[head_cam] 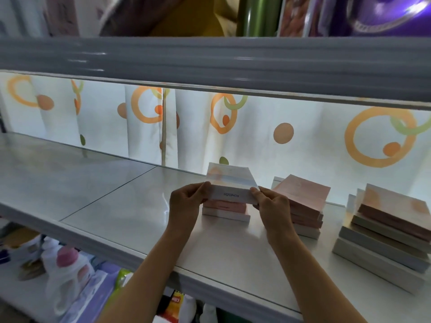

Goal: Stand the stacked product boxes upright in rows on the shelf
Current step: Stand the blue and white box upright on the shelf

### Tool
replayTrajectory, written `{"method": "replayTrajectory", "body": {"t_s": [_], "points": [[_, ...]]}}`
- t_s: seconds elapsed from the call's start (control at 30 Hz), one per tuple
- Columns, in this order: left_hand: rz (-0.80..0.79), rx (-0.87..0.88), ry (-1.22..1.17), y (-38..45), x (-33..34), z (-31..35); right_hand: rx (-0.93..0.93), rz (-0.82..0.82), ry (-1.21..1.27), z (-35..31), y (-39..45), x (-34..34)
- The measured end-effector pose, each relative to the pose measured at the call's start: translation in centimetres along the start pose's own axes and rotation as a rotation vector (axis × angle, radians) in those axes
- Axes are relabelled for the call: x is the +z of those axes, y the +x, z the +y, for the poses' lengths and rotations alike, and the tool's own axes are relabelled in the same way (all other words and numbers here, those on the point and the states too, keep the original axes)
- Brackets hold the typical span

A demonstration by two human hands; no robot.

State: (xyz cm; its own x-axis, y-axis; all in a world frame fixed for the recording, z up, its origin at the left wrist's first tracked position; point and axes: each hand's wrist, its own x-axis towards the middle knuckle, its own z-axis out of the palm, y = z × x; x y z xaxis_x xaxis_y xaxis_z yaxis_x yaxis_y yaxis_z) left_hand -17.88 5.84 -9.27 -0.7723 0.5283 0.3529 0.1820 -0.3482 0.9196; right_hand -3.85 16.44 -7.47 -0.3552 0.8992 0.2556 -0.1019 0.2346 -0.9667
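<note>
Top box (229,183) sits between both hands, tilted above the left stack (225,210) on the shelf (116,201). Left hand (186,203) and right hand (271,203) pinch its ends; box probably lifted clear.

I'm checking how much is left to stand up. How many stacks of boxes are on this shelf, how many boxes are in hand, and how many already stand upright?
Stacks of boxes lying flat: 3, the left stack, the middle stack and the right stack
Boxes in hand: 1, the lifted box, gripped by the left hand and right hand
Boxes standing upright: 0
Total: 3 stacks plus 1 held box
</note>
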Motion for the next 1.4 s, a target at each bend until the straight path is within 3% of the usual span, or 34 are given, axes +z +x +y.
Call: {"method": "replayTrajectory", "body": {"t_s": [0.2,0.43,0.57,0.67,0.77,0.87,0.97,1.03,1.23,1.4], "points": [[0.09,-0.123,-0.143,-1.3,-1.0,1.6,-0.053,-0.007,0.1,-1.2,-1.4,0.2],[-0.205,-0.358,-0.251,-0.5,-5.2,3.5,-0.183,-0.179,0.238,-4.4,-1.9,1.1],[-0.365,-0.367,-0.268,-0.3,-6.9,4.7,-0.175,-0.253,0.319,-6.0,-1.9,2.9],[-0.259,-0.342,-0.303,-0.5,-8.2,5.2,-0.104,-0.22,0.418,-7.1,-1.5,4.2],[-0.105,-0.431,-0.388,-1.0,-10.3,4.4,-0.081,-0.166,0.411,-7.4,-0.9,5.1],[-0.036,-0.414,-0.138,-1.4,-12.1,3.6,-0.11,-0.225,0.326,-8.2,-0.7,5.8],[0.014,-0.207,0.353,-1.4,-13.6,4.5,-0.204,-0.264,0.191,-9.8,-0.5,6.1],[0.002,-0.044,0.54,-1.1,-14.0,5.9,-0.265,-0.319,0.112,-11.0,-0.3,6.1],[-0.346,0.021,0.624,-1.3,-13.3,9.1,-0.361,-0.568,-0.023,-13.9,-0.7,7.8],[-0.228,0.049,0.492,-2.3,-13.4,7.5,-0.548,-0.551,-0.401,-14.2,-0.6,9.9]]}}
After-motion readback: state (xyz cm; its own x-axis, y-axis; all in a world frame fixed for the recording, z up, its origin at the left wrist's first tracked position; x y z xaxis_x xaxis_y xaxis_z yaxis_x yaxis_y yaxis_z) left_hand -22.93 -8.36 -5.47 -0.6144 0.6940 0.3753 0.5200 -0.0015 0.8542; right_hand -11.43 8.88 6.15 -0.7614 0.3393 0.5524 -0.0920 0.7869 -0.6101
